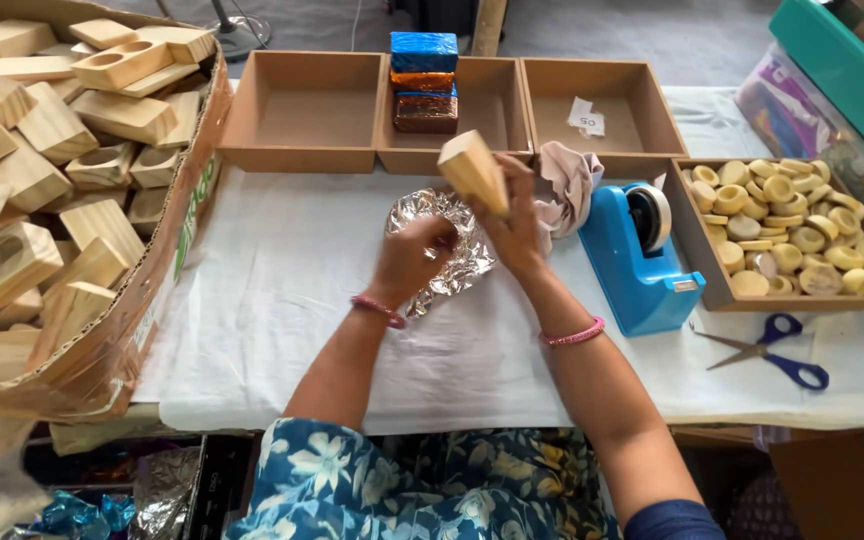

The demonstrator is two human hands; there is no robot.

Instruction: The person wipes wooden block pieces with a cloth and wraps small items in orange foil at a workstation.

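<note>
Wooden block [473,170]: pale, tilted, held up above the middle of the table [282,290], one end pointing toward the trays at the far edge.
Right hand [517,225]: raised, wrist bent, fingers closed round the lower end of the wooden block; pink bangle on the wrist.
Left hand [410,258]: knuckles up, fingers curled and pinching the crumpled silver foil [447,245] (exact finger spread hidden by the back of the hand); pink bangle here too.
Foil position: on the white table cover, just under and between both hands, partly hidden by them.
Far edge: three brown open trays [307,115] in a row; middle one holds a stack of wrapped blocks [424,82], blue foil on top, copper-brown below; right one holds a small paper slip.
Right side: blue tape dispenser [640,255] just beside the right forearm, a beige cloth [567,185] behind the hand, a tray of round pale discs [787,225], blue-handled scissors [767,350] near the near right edge.
Left side: big cardboard box [167,240] heaped with more bare wooden blocks, some with round holes.
In the way: nothing between the hands and the foil.
</note>
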